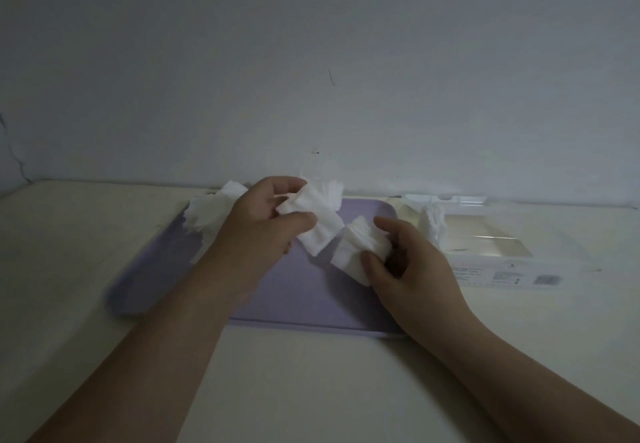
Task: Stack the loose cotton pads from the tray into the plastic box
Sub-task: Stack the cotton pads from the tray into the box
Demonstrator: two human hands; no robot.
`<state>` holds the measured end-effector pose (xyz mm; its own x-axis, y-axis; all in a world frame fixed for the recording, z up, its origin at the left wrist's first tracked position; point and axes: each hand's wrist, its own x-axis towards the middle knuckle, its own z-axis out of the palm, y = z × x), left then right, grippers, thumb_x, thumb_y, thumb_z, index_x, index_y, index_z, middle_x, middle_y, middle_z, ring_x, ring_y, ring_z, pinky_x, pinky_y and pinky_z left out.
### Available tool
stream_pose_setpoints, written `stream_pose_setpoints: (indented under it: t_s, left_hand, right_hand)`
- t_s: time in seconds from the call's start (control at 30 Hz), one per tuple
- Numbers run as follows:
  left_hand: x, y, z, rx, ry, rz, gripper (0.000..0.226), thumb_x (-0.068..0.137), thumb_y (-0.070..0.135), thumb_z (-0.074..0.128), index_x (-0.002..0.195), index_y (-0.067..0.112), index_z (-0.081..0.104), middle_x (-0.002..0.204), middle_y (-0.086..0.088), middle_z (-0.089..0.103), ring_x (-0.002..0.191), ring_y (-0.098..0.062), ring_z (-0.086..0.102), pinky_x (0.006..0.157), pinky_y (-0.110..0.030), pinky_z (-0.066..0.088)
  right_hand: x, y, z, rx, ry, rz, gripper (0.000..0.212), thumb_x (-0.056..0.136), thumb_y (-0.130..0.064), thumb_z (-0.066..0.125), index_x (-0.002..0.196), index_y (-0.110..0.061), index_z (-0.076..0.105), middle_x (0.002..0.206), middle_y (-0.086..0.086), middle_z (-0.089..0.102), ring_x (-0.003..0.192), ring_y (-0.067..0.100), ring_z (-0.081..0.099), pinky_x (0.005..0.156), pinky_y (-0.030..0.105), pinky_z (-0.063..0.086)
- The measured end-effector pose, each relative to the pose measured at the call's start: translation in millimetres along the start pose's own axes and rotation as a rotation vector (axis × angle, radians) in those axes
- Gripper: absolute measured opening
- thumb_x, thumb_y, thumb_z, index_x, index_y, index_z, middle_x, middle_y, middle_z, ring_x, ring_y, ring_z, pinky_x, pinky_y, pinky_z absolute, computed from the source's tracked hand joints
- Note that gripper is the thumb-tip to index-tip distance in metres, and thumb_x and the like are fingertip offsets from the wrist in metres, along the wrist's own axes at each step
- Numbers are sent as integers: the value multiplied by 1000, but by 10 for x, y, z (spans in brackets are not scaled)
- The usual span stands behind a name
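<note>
Pads (313,224), light, soft, easily fanned: left grip (266,221) pinching one bunch, right grip (398,255) another (356,248); best squeezed flat by edges.

Bare forearms, no sleeves, 2 hands (263,221)

A cream-coloured table (311,390) is seen set against a pale wall (311,44). A lilac tray (304,297) is laid flat on it at the centre. A clear plastic box (491,252) is placed on the tabletop just beside the tray at 3 o'clock, a printed label visible on its near side. The tabletop at 6 and 9 o'clock of the tray is bare.
</note>
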<state>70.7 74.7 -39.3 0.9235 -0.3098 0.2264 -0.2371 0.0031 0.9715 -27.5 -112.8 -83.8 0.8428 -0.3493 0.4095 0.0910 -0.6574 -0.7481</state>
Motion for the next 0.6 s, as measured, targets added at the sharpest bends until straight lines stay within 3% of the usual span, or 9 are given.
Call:
stream_pose_setpoints:
  t_s: [0.07,0.17,0.23,0.37,0.43,0.5,0.6]
  left_hand:
    - [-32,-19,54,-170,-156,-94,35,76,11,70,110,17,72,91,-4,74,74,-13,63,56,-26,46]
    - [-91,-84,124,-176,-267,-121,29,78,12,72,106,8,73,95,-9,75,82,-16,67,63,-28,51]
    - [-119,-108,148,-139,-275,-140,22,83,7,77,103,6,71,100,-13,77,88,-21,71,67,-30,57]
    - [-138,-186,163,57,-243,-90,14,84,4,80,95,12,75,98,-19,76,84,-22,68,72,-28,57]
    - [-124,-235,154,100,-222,-42,17,81,8,85,94,17,78,99,-19,76,86,-29,68,80,-38,59]
    - [-118,-251,148,116,-218,-19,19,77,14,88,94,21,80,101,-22,75,89,-34,67,94,-58,55]
    - [-117,-288,158,77,-231,-38,21,76,7,88,94,16,81,102,-22,77,101,-42,72,101,-64,50]
  right_hand:
    - [9,7,1,32,12,25,49,91,-29,73,137,-33,57,93,-14,69,91,-2,65,70,0,44]
    - [32,11,-10,98,24,67,50,88,-33,76,135,-34,58,95,-12,73,86,2,69,69,5,49]
    - [41,7,-20,157,23,86,50,87,-31,77,133,-32,59,95,-10,74,82,2,69,71,9,51]
    - [44,21,-13,268,-2,125,49,86,-21,79,132,-27,63,102,-9,77,90,4,74,87,30,60]
    - [50,37,-4,272,-6,120,47,85,-22,80,129,-26,65,103,-11,78,94,3,74,90,32,60]
    - [49,41,-7,239,-22,100,44,85,-27,80,127,-26,68,103,-14,78,95,1,73,88,28,60]
    - [44,7,-28,223,-52,76,38,90,-27,76,127,-24,70,99,-16,77,89,-6,71,75,10,54]
